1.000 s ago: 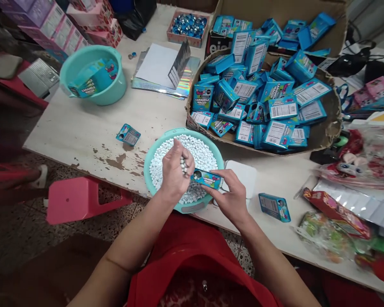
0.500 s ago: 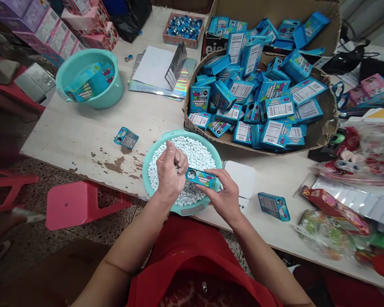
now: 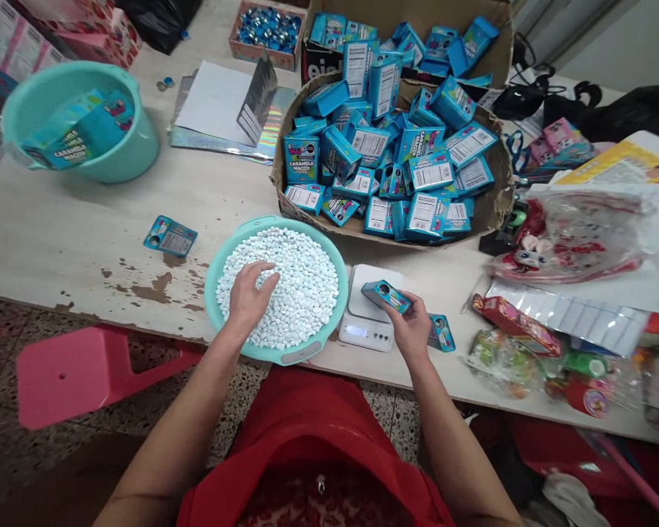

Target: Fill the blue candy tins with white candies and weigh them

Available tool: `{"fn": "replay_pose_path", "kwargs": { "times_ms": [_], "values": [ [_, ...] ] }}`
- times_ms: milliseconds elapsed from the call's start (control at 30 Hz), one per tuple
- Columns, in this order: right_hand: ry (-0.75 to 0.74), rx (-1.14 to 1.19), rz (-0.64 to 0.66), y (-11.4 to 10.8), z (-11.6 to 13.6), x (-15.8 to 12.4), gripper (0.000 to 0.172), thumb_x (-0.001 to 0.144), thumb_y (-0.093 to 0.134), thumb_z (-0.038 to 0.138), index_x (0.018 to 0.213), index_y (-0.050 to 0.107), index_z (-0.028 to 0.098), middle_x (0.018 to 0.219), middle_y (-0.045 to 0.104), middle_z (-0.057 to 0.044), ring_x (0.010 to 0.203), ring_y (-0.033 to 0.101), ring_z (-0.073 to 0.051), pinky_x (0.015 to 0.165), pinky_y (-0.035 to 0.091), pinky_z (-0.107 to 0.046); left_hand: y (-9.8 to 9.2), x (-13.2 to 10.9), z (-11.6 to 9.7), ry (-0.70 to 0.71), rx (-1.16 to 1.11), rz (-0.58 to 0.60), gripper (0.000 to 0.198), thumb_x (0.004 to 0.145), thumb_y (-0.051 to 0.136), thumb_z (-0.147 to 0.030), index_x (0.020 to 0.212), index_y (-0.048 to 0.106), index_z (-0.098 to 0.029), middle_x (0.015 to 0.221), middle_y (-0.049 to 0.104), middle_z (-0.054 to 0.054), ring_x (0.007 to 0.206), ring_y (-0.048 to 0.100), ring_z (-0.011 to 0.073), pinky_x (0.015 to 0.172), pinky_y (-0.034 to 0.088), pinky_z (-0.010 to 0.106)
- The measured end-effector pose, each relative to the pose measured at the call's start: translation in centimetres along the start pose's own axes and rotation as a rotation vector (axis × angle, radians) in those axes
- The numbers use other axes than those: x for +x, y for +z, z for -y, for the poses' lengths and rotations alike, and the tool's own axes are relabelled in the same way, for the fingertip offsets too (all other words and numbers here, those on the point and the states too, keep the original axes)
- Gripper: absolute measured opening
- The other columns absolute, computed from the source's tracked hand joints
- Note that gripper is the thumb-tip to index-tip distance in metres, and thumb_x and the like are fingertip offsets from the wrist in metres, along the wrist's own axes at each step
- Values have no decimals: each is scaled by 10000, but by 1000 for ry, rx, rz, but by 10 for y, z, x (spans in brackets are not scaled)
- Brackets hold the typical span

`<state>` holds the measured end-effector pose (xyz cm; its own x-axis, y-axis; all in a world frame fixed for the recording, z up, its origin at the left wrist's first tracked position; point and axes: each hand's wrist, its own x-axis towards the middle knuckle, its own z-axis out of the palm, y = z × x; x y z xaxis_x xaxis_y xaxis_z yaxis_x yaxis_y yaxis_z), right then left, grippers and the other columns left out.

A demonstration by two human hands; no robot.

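My left hand [image 3: 251,295] hovers over the white candies [image 3: 299,282] heaped in a turquoise basin [image 3: 214,307]. Its thumb and fingers are apart, and I see nothing between them. My right hand [image 3: 411,326] grips a small blue candy box [image 3: 387,295] with a round hole at one end. The box is at a white kitchen scale [image 3: 359,307] with a lit display; whether it touches the plate I cannot tell. Partly behind my right hand, another blue box [image 3: 442,333] lies on the table.
A torn cardboard box [image 3: 505,197] full of blue candy boxes stands behind the scale. At the left are a turquoise tub [image 3: 137,139] and a lone blue box [image 3: 170,236]. A tray of blue-and-silver caps [image 3: 269,31] sits at the back. Bagged sweets [image 3: 505,362] lie at right.
My right hand has carried the candy box rightward from above the basin to the scale. My left fist has opened and lowered toward the candies. The view has shifted right.
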<state>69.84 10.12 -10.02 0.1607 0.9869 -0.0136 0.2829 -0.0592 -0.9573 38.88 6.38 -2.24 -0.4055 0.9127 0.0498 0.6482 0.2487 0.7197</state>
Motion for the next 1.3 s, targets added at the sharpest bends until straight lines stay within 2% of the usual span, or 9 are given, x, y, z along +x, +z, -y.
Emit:
{"fn": "replay_pose_path", "kwargs": {
  "times_ms": [133,267,367,633,767,933,1033,1233,1300],
  "values": [
    [-119,-90,-55,-15,3,-4,567,699,722,413,1178,530,177,1232,553,-126,1166,526,-250,970,449,-463,-1,-2,-1,-8,9,-11,247,813,550,-397,937,664,-217,1099,637,78,1097,557,267,967,414,409],
    [-137,-205,-226,-47,10,-10,420,769,658,422,1103,582,179,1134,567,-106,1061,565,-231,865,508,-429,0,-6,-4,-28,-11,-52,237,816,547,-373,935,668,-207,1076,646,74,1081,567,258,938,430,397],
    [-127,-285,-288,-67,7,-14,368,779,646,431,1033,614,168,1076,583,-106,1002,573,-228,815,516,-416,3,-8,-6,-46,-32,-60,234,822,548,-367,936,671,-203,1065,651,71,1062,575,251,920,433,383],
    [-149,-435,-362,-92,-15,-22,422,770,626,517,996,642,161,1082,604,-139,1071,536,-267,793,479,-410,10,-7,-13,-52,-28,-68,231,832,553,-368,933,677,-201,1039,662,63,1031,585,237,900,438,360],
    [-142,-464,-417,-100,-29,-25,498,767,592,583,988,644,139,1061,605,-151,1091,529,-288,876,439,-461,15,-7,-29,33,21,-94,235,858,526,-350,972,659,-193,1052,662,63,1039,586,223,880,460,349],
    [-55,-460,-415,-105,-43,-33,576,758,577,610,1070,608,126,1098,580,-168,1064,519,-287,876,427,-456,38,-4,-63,317,48,-110,261,875,527,-286,1106,589,-181,1107,643,74,1071,573,206,940,451,371],
    [25,-431,-392,-105,-49,-39,619,748,580,609,1137,571,127,1116,560,-165,1049,517,-282,873,428,-457,64,0,-83,528,69,0,311,885,526,-264,1184,539,-183,1148,622,87,1092,553,208,959,441,381],
    [80,-340,-317,-93,-57,-40,784,652,685,586,1250,467,129,1228,517,-168,1148,490,-297,939,405,-465,133,4,-108,863,330,447,542,840,597,-256,1349,412,-233,1397,422,129,1304,350,307,978,396,475],
    [143,-312,-284,-87,-61,-36,855,588,730,579,1251,450,116,1202,534,-170,1097,525,-297,931,414,-466,152,5,-111,906,443,584,500,860,547,-196,1342,425,-253,1350,458,120,1265,383,309,927,424,454]
  ]
}}
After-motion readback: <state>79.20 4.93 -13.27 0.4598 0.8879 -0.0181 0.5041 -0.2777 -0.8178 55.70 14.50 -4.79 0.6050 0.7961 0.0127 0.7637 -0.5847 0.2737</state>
